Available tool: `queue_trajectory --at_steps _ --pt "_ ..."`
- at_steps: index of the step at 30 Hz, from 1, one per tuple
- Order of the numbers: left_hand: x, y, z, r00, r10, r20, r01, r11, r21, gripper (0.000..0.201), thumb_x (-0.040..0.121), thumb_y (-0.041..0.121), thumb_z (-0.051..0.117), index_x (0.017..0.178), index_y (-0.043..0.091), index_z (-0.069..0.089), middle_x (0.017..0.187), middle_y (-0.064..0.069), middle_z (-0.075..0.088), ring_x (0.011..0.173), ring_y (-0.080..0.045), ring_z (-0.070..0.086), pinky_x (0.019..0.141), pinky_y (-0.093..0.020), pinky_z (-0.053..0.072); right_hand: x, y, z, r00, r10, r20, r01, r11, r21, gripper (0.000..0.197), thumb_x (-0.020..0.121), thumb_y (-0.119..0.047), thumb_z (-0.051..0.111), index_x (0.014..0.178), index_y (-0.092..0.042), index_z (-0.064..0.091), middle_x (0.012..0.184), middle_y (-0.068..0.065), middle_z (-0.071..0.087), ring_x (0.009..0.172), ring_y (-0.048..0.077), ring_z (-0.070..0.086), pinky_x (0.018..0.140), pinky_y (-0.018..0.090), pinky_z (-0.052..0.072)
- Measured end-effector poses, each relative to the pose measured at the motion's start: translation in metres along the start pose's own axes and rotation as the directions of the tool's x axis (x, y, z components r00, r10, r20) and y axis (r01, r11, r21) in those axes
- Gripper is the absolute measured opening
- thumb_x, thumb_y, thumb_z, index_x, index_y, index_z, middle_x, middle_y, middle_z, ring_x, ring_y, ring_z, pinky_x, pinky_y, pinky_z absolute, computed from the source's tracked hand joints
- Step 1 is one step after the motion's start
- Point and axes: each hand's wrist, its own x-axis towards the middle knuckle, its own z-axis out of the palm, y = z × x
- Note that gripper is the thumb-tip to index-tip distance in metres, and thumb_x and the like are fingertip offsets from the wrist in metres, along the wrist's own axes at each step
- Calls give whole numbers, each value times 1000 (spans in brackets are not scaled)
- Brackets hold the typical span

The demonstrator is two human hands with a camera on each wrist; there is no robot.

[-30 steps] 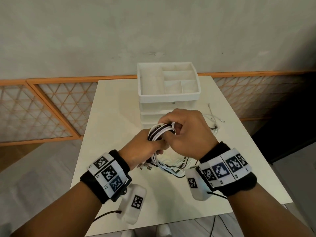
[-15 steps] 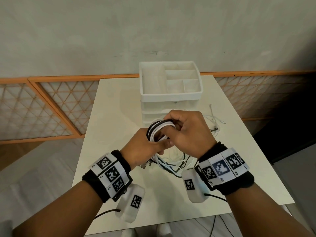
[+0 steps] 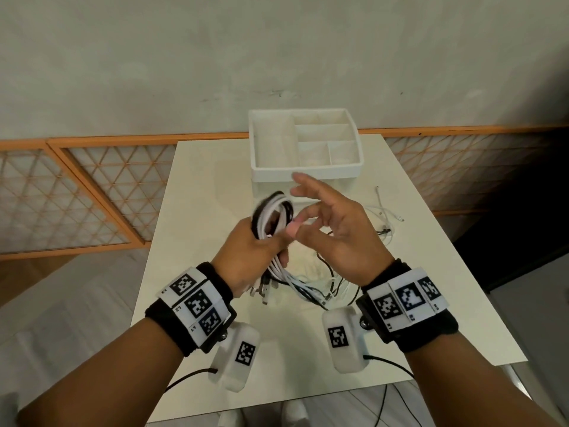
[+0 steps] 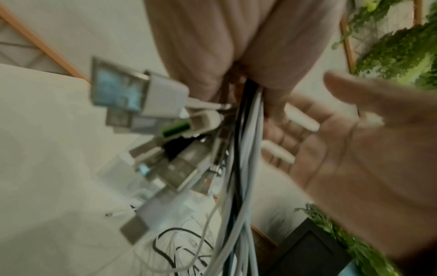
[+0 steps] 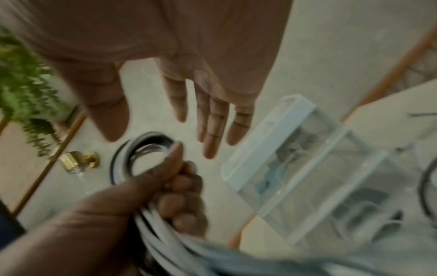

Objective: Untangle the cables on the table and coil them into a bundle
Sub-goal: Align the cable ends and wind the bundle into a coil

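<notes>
My left hand (image 3: 261, 248) grips a bundle of white and black cables (image 3: 271, 211), its loop standing up above the fist. In the right wrist view the loop of cables (image 5: 141, 151) sits over the left thumb. Several USB plugs (image 4: 151, 97) hang below the left fist, and the loose cable ends (image 3: 311, 288) trail down onto the white table (image 3: 197, 217). My right hand (image 3: 326, 220) is just right of the loop, fingers spread and straight, holding nothing. More thin cables (image 3: 385, 214) lie on the table to the right.
A white organiser with a divided top tray (image 3: 304, 174) and drawers stands at the back middle of the table, just behind my hands. An orange lattice railing (image 3: 92, 192) runs behind the table. The table's right edge borders a dark floor area.
My right hand has let go of the cable loop and spread its fingers, moving slightly right. The left hand still holds the bundle, now raised a little.
</notes>
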Motion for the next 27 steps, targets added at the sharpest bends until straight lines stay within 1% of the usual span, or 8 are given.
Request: queue_trajectory --at_steps 4,6,10,14,17,20,23,27 --pt "4 7 -8 995 83 -54 -88 993 -82 28 88 31 72 68 16 60 61 -9 59 58 -21 60 64 -38 55 -21 23 9 896 295 331 -221 944 -243 52 74 -42 83 121 -34 63 118 -15 68 111 2 61 103 30 46" --pt "7 9 -13 995 81 -63 -90 985 -144 27 80 35 79 68 19 61 59 -5 59 56 -26 60 73 -52 57 -31 37 17 894 345 284 -256 917 -307 25 78 -38 80 85 -17 70 82 1 73 77 13 67 81 36 53" --pt "10 7 -20 985 104 -135 -127 975 -181 34 77 32 81 77 6 60 57 3 61 48 -25 57 67 -52 57 -37 60 10 856 499 136 -436 838 -328 55 76 -51 78 53 -12 46 46 0 44 44 14 43 49 25 38" --pt "4 5 -16 993 -4 116 36 962 -272 34 77 33 83 63 19 55 50 1 43 39 -19 40 55 -33 48 -34 78 1 870 491 41 -391 739 -549 47 72 -48 77 47 -18 50 47 -4 49 52 15 50 53 26 41" --pt "-3 6 -3 959 -112 260 109 994 24 27 82 31 78 62 25 61 51 4 43 41 -16 39 51 -29 44 -25 74 -5 900 434 -45 -365 693 -622 32 68 -41 76 52 -22 56 56 -4 58 67 21 60 61 28 49" --pt "-1 -6 7 965 -184 186 121 943 309 30 79 43 79 77 18 63 54 15 55 48 -3 52 58 -22 44 -17 61 -8 927 365 -91 -330 674 -661 38 73 -38 72 50 -24 45 56 -8 50 70 22 57 62 27 44" --pt "0 -14 12 972 -169 161 94 915 392 55 66 57 82 112 36 63 98 21 71 92 1 66 82 -22 50 -7 55 -7 940 314 -133 -324 700 -636 29 71 -28 68 52 -22 47 57 -4 55 65 23 59 58 26 46" --pt "-1 -14 23 955 -237 177 118 855 505 19 81 36 77 88 20 71 80 8 72 76 -12 65 71 -23 47 -1 59 0 959 235 -158 -280 712 -644 26 69 -20 67 52 -21 47 55 -4 57 59 21 57 52 25 42"
